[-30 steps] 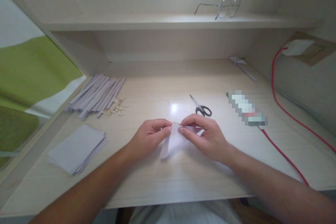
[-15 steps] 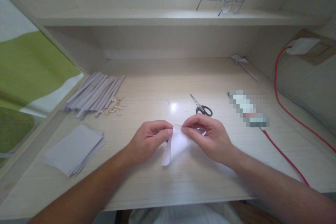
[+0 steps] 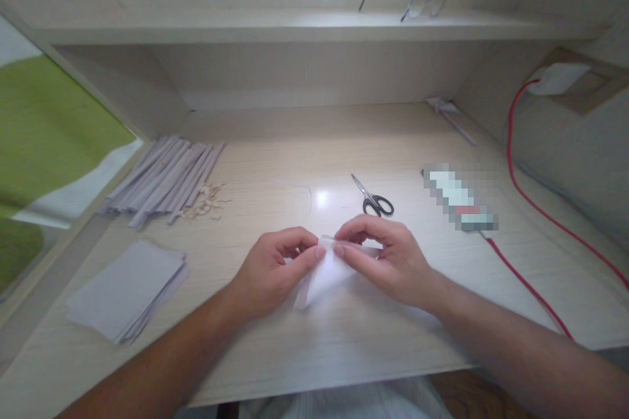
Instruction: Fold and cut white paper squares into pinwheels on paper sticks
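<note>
A white sheet of paper (image 3: 330, 278), partly folded or curled, hangs between both hands just above the desk. My left hand (image 3: 280, 268) pinches its upper left edge between thumb and fingers. With thumb and forefinger, my right hand (image 3: 381, 252) grips the upper right part, close to the left fingertips. Part of the sheet is hidden behind the right hand. Black-handled scissors (image 3: 376, 201) lie just beyond the right hand. To the left rests a stack of white paper sheets (image 3: 128, 288).
Many rolled paper sticks (image 3: 167, 177) are piled at left beside small pale scraps (image 3: 206, 201). A blurred-out phone (image 3: 457, 200) lies right, joined to a red cable (image 3: 531, 291). Glasses (image 3: 417, 0) sit on the shelf (image 3: 246, 33); a paper piece with a stick (image 3: 452, 118) lies behind.
The paper's lower end has swung slightly left and its fold has shifted between my fingers. The whole view has turned a little. Both hands keep their pinch.
</note>
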Tool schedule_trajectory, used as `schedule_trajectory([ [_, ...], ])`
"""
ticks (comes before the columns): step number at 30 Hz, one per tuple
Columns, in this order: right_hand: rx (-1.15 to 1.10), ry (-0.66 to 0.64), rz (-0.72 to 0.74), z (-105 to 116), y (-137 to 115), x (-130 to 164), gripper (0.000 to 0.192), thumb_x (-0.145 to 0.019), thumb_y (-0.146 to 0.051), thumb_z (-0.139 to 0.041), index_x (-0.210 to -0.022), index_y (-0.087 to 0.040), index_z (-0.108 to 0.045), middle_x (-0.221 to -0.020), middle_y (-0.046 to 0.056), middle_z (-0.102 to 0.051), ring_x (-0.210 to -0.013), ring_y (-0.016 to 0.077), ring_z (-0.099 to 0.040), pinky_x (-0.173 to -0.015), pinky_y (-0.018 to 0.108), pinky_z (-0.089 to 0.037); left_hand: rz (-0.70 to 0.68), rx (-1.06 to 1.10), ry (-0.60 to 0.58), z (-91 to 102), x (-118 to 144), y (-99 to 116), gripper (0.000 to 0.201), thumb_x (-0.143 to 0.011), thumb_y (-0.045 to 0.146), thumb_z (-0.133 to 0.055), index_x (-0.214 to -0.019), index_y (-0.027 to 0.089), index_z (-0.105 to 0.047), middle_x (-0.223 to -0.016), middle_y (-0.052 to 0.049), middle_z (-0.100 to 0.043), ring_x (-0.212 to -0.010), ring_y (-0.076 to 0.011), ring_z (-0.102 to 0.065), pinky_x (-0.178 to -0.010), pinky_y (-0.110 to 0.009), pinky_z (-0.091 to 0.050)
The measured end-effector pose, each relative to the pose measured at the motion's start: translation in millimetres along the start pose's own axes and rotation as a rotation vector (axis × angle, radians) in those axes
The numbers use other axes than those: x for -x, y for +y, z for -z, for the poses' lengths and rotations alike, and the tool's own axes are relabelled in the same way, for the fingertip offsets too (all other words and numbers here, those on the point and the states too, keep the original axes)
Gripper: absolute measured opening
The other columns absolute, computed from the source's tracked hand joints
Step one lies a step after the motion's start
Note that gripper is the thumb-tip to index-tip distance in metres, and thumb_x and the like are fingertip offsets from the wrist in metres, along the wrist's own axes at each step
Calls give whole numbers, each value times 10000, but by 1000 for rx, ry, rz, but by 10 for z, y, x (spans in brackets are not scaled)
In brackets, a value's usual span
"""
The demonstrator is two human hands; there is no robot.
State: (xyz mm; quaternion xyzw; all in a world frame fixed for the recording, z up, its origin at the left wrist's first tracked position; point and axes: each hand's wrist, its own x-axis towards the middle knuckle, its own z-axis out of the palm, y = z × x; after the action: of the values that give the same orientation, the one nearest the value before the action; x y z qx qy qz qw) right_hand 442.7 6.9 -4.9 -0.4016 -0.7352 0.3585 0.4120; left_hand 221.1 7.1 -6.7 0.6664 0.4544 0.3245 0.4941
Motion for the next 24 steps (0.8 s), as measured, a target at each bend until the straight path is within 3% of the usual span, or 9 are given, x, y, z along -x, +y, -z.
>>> schedule_trajectory([
  [4,54,28,54,5,13,-5,143,-882,-202,-736,-1021,-208,-703,-910,23,-735,-793,168,-673,-703,291,-531,-19,25,55,-7,8,-27,214,-926,340,-673,-805,171,-723,-752,-9,-695,-699,-135,-593,-648,-235,-452],
  [10,83,35,46,4,12,-4,107,-880,-220,-736,-969,-211,-677,-872,13,-707,-770,166,-650,-681,292,-501,-78,-86,98,-8,2,1,210,-926,323,-658,-799,172,-729,-731,-12,-703,-680,-140,-608,-583,-219,-446],
  [15,102,26,41,-1,21,-5,97,-879,-219,-732,-956,-210,-673,-896,23,-715,-806,181,-659,-714,314,-501,-144,-199,116,-11,9,-36,215,-934,309,-642,-793,171,-728,-729,-15,-710,-686,-144,-622,-624,-234,-467],
  [24,23,24,-30,-31,32,2,93,-868,-242,-744,-906,-194,-674,-862,26,-708,-787,174,-656,-686,307,-502,-189,-218,137,-49,6,1,208,-927,290,-644,-784,163,-728,-723,-29,-715,-671,-145,-625,-619,-238,-473],
])
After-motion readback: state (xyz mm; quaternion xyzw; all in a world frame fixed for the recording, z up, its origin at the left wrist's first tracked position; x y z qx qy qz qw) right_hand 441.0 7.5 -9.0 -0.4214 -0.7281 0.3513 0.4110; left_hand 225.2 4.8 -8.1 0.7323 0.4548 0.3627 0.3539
